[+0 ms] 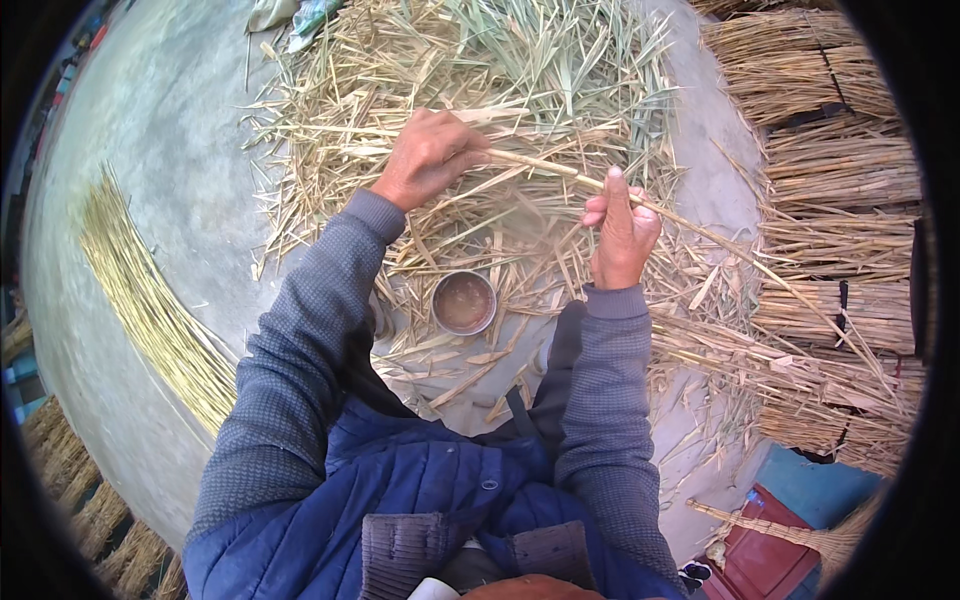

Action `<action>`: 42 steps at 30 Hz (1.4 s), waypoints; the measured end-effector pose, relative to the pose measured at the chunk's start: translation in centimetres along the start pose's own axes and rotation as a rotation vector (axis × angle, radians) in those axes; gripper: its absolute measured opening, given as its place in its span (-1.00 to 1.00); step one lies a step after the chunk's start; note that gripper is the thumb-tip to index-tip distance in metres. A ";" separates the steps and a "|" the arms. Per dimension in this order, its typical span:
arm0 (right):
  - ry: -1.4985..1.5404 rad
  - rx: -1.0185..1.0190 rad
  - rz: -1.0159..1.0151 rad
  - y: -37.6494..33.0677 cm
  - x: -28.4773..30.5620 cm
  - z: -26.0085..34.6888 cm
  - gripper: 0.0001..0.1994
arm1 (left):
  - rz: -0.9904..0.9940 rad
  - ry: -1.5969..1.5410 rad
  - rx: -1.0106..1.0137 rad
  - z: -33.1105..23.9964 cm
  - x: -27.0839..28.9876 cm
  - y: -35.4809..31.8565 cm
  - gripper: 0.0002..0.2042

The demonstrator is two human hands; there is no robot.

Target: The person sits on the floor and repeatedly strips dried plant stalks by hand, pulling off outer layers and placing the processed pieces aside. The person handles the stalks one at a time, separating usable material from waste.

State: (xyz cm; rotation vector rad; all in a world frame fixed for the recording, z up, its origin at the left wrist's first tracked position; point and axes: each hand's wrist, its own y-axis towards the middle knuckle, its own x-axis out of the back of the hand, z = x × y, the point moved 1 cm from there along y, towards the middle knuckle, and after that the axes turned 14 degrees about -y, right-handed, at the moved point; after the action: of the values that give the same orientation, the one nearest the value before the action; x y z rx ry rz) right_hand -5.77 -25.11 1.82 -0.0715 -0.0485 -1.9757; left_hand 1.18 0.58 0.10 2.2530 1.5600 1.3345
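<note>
A long, thin dry reed stalk (545, 163) stretches between my two hands. Near its left end, the fingers of my left hand (428, 155) are closed round it. My right hand (622, 225) pinches the same stalk farther along, thumb on top and pointing away from me. From there the stalk slopes down to the right, over a heap of loose reeds (740, 350). Below my hands, on the floor between my feet, stands a round metal bowl (464, 303) with something brownish inside; its contents are not clear. Stripped leaves and husks (370, 90) lie beneath both hands.
To the left, a sheaf of yellowish peeled stalks (160, 310) lies on the concrete floor (180, 150). Tied reed bundles (835, 160) are stacked along the right. A dark red panel (760, 545) and a broom-like bundle (780, 532) sit at lower right. Greener leaves (560, 50) lie at the back.
</note>
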 end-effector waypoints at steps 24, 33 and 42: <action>-0.046 -0.045 0.009 0.3 1.9 -0.8 -0.71 | -0.179 0.211 0.397 4.9 5.4 -0.8 -0.71; 0.012 -0.125 0.128 -0.7 -1.3 -1.0 -0.65 | 0.099 0.077 -0.068 -1.0 -1.4 0.8 -0.85; 0.076 -0.036 0.068 0.4 1.6 -0.3 -0.66 | 0.165 0.133 0.202 3.0 3.7 -2.5 -0.80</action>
State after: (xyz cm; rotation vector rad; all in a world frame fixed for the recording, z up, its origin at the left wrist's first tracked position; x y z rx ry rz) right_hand -6.02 -26.80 1.64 -0.0213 0.0382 -1.9097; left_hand 1.81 5.87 -0.77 2.5095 1.6500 1.4562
